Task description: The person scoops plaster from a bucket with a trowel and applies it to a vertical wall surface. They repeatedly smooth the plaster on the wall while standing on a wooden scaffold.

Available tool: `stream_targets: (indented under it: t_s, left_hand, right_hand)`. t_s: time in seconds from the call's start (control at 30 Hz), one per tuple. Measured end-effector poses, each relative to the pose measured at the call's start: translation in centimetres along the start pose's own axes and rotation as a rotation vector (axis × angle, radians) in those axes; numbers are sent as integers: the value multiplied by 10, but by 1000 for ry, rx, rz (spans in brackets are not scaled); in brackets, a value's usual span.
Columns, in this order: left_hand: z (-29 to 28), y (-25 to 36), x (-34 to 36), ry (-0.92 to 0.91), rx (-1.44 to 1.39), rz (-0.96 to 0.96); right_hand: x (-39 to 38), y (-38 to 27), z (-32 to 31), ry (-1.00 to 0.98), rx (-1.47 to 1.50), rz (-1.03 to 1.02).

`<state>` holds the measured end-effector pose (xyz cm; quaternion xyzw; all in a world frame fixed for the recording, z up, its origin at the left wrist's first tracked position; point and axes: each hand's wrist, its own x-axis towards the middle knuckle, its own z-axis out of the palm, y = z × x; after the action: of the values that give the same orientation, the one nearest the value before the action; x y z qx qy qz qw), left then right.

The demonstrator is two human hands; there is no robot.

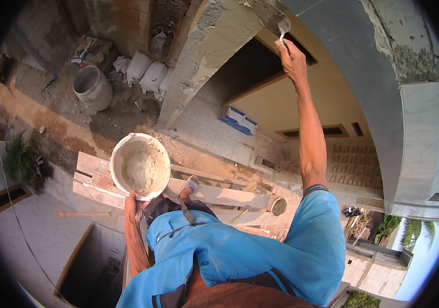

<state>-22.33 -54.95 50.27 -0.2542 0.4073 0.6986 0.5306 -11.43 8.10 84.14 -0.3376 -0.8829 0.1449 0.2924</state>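
My left hand (135, 206) is closed on the near rim of a cream plastic bucket (121, 156), tilted so that its inside shows. Wet-looking pale mortar coats the bottom and walls of the bucket. High up, my right arm reaches out at full length. There my right hand (293, 62) grips the pale handle of a trowel (282, 32). Its blade lies against or close to the underside of a rough plastered concrete beam (219, 31); contact is hard to tell.
Under me, a scaffold of wooden planks (229, 196) carries my sandalled foot (190, 186). A smaller bucket (279, 206) stands toward its right end. Far below are a large drum (92, 88), white sacks (151, 77) and blue-and-white boxes (238, 121). A smooth grey wall (355, 77) curves past on the right.
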Motion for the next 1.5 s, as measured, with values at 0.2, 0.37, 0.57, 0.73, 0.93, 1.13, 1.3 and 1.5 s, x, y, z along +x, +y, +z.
stream_targets:
  t_s: [0.2,0.37,0.57,0.73,0.93,1.13,1.3,1.5]
  left_hand:
    - [-1,9,-3,13,-37,-20]
    - [10,12,-2,5,-29,-18]
    - [29,14,-4,-17,-18,-20]
    - [28,15,-10,-29,13,-16]
    - [4,1,-10,11,6,-25]
    - [-1,6,0,-36,-36,-56]
    - [21,11,-7,-11,-39,-21]
    - [16,7,-3,-24,-47,-45]
  right_hand:
    - [11,7,-5,-40,96,35]
    - [21,-16,-7,-149,249,209]
    - [10,-14,17,-304,450,326]
    - [-39,36,65,-401,374,420]
    - [-93,49,61,-457,128,356]
    - [-29,-20,2,-106,174,292]
    - [-8,-31,-11,-74,125,220]
    - [3,-32,-12,-53,45,136]
